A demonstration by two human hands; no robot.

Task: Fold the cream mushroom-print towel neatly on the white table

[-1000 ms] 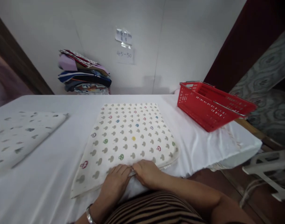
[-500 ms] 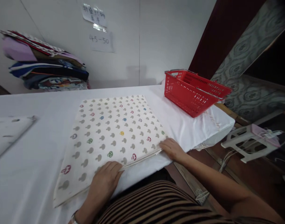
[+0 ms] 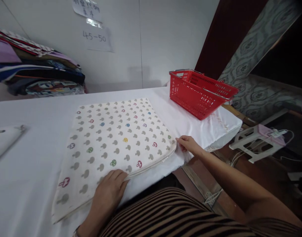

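A folded cream cloth [image 3: 121, 131] printed with grey and coloured mushrooms lies flat on the white-covered table [image 3: 47, 121]. Its layered near edge faces me. My left hand [image 3: 110, 189] rests on that edge left of its middle, fingers bent over the cloth, thumb at the fold. At the cloth's near right corner, my right hand [image 3: 186, 144] pinches the edge between thumb and fingers.
A red plastic basket [image 3: 200, 95] stands at the table's back right. Folded fabrics [image 3: 39, 70] are piled at the back left. Another white cloth [image 3: 5, 138] lies at the left. A white stool [image 3: 259, 140] with cables stands right of the table.
My right hand has moved slightly right and up, from lying over the cloth's edge to pinching its corner, which now looks rounded. The view has shifted a little; my left hand stays on the edge.
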